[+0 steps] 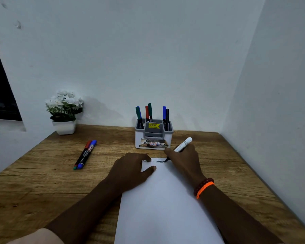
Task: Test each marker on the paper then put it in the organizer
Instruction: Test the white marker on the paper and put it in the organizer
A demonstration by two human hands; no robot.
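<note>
Mid-frame, the right hand is gripping a marker, scribbling on paper; the left hand is pressing it flat, fingers relaxed. Light strokes should suffice.

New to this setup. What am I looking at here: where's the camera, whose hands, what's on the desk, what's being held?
There is no robot: one wide-angle camera sits on a person's head, looking down at their own hands. The left hand rests on the white paper, steadying it. The right hand grips a white marker with its tip on the paper, beside a dark zigzag test scribble. On the wooden desk, two markers lie to the left. At the back stand an organizer already holding several markers and a potted white flower.
</note>
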